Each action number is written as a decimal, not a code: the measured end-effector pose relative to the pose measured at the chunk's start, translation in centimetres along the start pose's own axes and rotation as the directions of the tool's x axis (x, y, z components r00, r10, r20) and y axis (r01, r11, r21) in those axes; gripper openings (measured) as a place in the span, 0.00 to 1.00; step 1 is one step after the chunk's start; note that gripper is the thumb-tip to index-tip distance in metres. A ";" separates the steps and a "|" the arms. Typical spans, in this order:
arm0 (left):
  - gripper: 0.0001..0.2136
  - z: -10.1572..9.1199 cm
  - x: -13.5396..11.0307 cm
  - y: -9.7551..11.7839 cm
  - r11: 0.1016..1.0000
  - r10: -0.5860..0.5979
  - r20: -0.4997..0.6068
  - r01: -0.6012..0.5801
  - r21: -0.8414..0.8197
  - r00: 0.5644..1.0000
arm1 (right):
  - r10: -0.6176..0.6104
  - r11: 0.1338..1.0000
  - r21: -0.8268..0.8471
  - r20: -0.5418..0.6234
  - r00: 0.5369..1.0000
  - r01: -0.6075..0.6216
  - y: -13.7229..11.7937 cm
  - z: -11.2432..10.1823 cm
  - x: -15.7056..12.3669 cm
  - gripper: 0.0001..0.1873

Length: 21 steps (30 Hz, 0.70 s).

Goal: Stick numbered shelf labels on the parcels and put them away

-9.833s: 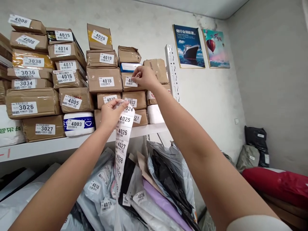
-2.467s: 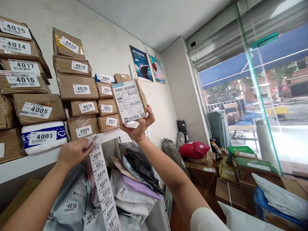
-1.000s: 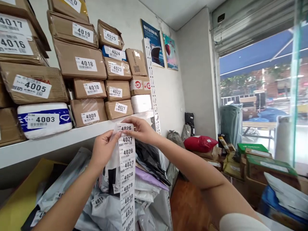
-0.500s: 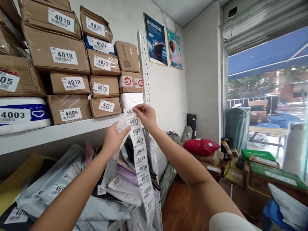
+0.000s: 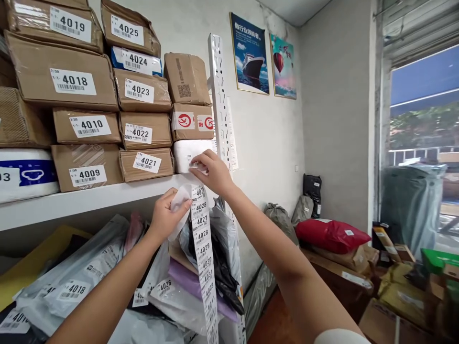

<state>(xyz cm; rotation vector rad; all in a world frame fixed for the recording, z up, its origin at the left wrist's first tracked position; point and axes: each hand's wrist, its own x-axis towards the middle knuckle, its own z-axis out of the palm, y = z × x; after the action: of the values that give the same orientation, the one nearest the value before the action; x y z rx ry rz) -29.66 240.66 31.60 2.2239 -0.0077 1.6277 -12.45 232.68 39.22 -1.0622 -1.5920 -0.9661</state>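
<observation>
Left hand (image 5: 165, 216): thumb and fingers pinching the curled backing paper (image 5: 182, 196), just below the shelf (image 5: 107, 199).
Label strip (image 5: 203, 248): hanging right beside the left thumb and below the right fingertips, 4028 readable near the top, the rest dropping out of view.
Right hand (image 5: 215, 176): up at the white parcel (image 5: 181, 154), fingertips bunched over a small label (image 5: 189, 159); pinching its edge or simply pressing it, I cannot tell.
White parcel: directly behind those right fingertips, lowest in its stack.
Red-printed tape: it wraps the taped carton (image 5: 190, 122) straight above the right fingers, with a carton bearing a QR code (image 5: 184, 79) on top.
4021 box (image 5: 146, 165): just left of the right fingertips, 4022, 4023, 4024 and 4025 climbing above it.
Bags: below the left fingers, a pale mailing bag (image 5: 182, 308) labelled 4026 lies by a purple bag (image 5: 183, 277).
Shelf post (image 5: 216, 71): rising behind and above the right hand.
</observation>
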 end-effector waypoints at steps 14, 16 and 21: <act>0.16 1.0 2.2 0.7 0.940 -0.308 -0.063 0.293 -0.177 0.949 | 0.341 0.563 0.720 0.244 0.908 -0.405 -0.6 -0.1 -4.3 0.14; 0.17 1.4 2.5 0.9 0.916 -0.327 -0.018 0.312 -0.253 0.945 | 0.369 0.585 0.712 0.195 0.909 -0.390 -0.4 -0.3 -4.0 0.14; 0.16 2.4 3.6 1.1 0.861 -0.321 -0.020 0.283 -0.422 0.947 | 0.324 0.734 0.628 0.011 0.946 -0.259 -1.0 -0.2 -2.8 0.09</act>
<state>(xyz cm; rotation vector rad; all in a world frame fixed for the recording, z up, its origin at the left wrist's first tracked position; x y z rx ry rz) -26.51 239.65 34.65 1.7285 0.0178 1.3980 -12.90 231.62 36.44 -0.7392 -1.4458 -0.2233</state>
